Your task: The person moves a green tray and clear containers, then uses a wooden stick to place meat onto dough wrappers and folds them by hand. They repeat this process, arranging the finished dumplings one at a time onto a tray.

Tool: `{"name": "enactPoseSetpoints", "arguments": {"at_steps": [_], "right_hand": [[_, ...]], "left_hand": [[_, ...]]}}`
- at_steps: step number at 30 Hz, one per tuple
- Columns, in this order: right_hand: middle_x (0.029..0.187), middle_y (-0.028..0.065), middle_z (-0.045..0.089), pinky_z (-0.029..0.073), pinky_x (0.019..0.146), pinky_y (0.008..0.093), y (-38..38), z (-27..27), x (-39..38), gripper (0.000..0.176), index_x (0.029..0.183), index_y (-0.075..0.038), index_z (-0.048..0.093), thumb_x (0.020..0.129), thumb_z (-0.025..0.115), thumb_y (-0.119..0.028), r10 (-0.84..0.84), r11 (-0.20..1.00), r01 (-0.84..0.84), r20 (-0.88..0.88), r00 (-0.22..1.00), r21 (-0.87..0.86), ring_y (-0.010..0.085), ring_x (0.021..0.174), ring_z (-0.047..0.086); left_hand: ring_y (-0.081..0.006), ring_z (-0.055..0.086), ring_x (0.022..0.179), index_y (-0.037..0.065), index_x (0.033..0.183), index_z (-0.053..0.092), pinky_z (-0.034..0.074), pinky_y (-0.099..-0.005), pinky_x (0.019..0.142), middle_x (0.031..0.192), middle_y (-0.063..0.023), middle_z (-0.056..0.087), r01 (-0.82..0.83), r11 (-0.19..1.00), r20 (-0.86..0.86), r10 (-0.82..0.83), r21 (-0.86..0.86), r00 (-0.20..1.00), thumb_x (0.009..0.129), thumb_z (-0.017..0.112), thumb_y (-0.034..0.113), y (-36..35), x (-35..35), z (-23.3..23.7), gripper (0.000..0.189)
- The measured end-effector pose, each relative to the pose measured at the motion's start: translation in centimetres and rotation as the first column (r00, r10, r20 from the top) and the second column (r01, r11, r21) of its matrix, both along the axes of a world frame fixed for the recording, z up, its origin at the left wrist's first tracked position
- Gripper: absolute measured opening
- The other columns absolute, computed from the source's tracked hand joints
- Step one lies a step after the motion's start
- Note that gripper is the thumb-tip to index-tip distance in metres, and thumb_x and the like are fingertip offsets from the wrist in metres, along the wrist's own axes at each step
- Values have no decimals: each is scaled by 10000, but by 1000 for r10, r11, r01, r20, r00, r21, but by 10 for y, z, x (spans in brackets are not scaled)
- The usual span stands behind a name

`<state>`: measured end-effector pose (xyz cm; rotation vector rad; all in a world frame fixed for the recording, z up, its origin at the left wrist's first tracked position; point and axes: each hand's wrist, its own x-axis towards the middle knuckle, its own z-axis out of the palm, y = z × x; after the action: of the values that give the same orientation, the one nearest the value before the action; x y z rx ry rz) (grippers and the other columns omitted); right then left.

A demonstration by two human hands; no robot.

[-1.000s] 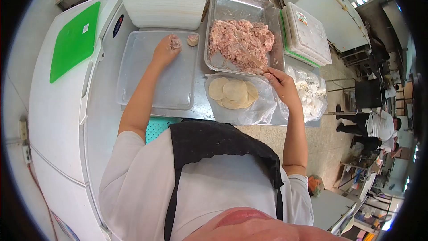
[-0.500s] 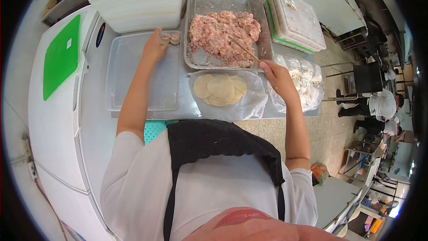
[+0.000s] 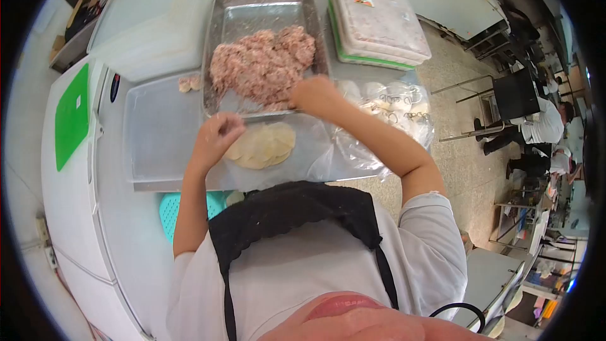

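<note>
While the right hand (image 3: 314,93) sits curled at the near rim of the metal tray (image 3: 265,6), against the minced meat (image 3: 262,63), I cannot tell whether it grips anything. Just in front of that tray, the left hand (image 3: 218,132) touches the edge of the round wrappers (image 3: 268,144) with fingers loosely bent; whether it has hold of one is unclear. Folded dumplings (image 3: 188,82) lie on the plastic tray (image 3: 151,145), left of the metal tray.
</note>
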<state>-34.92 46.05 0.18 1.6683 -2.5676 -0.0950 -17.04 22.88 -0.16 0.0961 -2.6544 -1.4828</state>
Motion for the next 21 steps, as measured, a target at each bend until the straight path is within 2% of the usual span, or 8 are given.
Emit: {"name": "enactPoseSetpoints", "arguments": {"at_steps": [3, 6, 7, 9, 11, 15, 17, 21], "right_hand": [[636, 96, 659, 513, 514, 355, 12, 2, 14, 126, 656, -98, 683, 725, 593, -152, 98, 987, -111, -113, 989, -118, 251, 649, 680], [665, 95, 665, 519, 530, 373, 23, -7, 6, 139, 681, -84, 682, 745, 582, -155, 110, 990, -110, -4, 994, -91, 262, 660, 677], [698, 101, 673, 524, 542, 382, 26, -6, 5, 149, 704, -77, 685, 760, 575, -160, 85, 990, -73, 97, 992, -118, 267, 671, 678], [730, 106, 682, 528, 553, 391, 31, -11, -4, 160, 727, -71, 687, 775, 568, -166, 68, 989, -41, 193, 979, -141, 272, 683, 678], [783, 126, 692, 534, 569, 406, 35, -27, -17, 179, 767, -69, 695, 799, 560, -182, 66, 951, 83, 456, 887, -298, 270, 692, 679], [814, 146, 693, 538, 595, 408, 24, 5, -26, 183, 777, -54, 698, 798, 563, -176, 72, 968, 54, 479, 875, -243, 287, 724, 681], [807, 161, 684, 539, 624, 405, 19, 11, -27, 182, 759, -41, 692, 795, 564, -165, -21, 999, 12, 194, 981, 47, 304, 757, 677], [787, 165, 680, 537, 630, 394, 18, -1, 9, 173, 732, -33, 687, 783, 566, -145, 59, 998, -56, 164, 985, -20, 315, 767, 671]], "left_hand": [[-177, 562, 718, 55, 924, 635, 469, -308, 682, 804, -61, 589, 31, 999, 51, -29, -35, 998, 781, 720, 129, 17, 11, -21, 183], [-248, 569, 783, 55, 895, 630, 468, -351, 726, 821, -83, 567, 41, 982, -27, -47, -185, 999, 738, 742, 119, 42, 16, -37, 203], [-285, 569, 824, 55, 879, 628, 465, -375, 751, 831, -93, 555, 11, 953, -132, -53, -302, 990, 719, 755, 120, 50, 16, -40, 214], [-305, 556, 868, 57, 885, 625, 457, -390, 778, 861, -99, 541, -4, 950, -117, -35, -313, 993, 705, 767, 126, 54, 17, -43, 239], [-324, 543, 912, 59, 892, 622, 448, -406, 805, 891, -105, 527, -18, 945, -105, -18, -326, 994, 692, 779, 132, 50, 18, -51, 264], [-335, 546, 911, 62, 901, 623, 446, -415, 788, 929, -123, 540, -4, 967, -94, -21, -254, 995, 706, 766, 129, 47, 21, -55, 251], [-338, 547, 903, 58, 889, 625, 445, -417, 777, 930, -127, 544, -23, 974, -112, -2, -226, 994, 714, 757, 118, 56, 22, -45, 227], [-339, 563, 880, 52, 831, 636, 454, -422, 765, 888, -117, 559, -76, 943, -211, 6, -324, 977, 735, 744, 124, 52, 15, -58, 162]]}}
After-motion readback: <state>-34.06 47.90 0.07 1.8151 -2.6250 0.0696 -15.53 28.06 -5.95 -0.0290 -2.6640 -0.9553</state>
